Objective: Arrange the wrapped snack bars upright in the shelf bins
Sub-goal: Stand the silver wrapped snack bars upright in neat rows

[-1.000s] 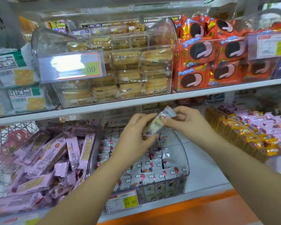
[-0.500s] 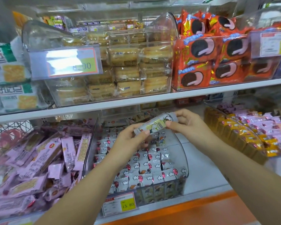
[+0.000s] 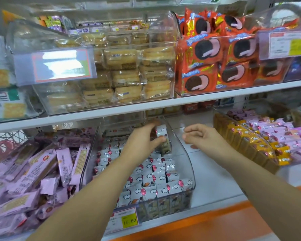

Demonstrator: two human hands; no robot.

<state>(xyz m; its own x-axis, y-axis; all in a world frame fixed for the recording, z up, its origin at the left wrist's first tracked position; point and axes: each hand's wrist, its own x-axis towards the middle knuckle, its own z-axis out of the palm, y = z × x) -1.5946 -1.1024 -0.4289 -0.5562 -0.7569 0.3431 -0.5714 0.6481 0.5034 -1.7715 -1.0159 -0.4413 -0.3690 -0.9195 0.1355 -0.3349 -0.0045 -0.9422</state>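
Head view: the left hand pinches 1 wrapped snack bar between thumb and fingers. It holds the bar on end at the back right of the clear bin, close to the bin's right wall. The right hand hovers just outside that wall, above the white shelf board, with fingers loosely curled and holding nothing. The 2 hands are apart.

The step in hand looks like seating this bar. To do it well, I judge the bar should go straight down into the gap behind the last standing row, its printed face turned the same way as its neighbours. It should be released only once its lower end rests on the bin floor and it leans on the bar ahead. The free right hand could steady nearby rows so none topple.

The clear bin holds rows of white bars printed with clouds and balloons, standing tight at the front. A price tag on its front reads 15.80. Left of it, pink bars lie in a jumble, and I see none standing. To the right, gold packs stand in neat ranks with pink packs behind them. On the shelf above, 1 clear bin holds pale cakes, and beside it sit orange cookie packs.
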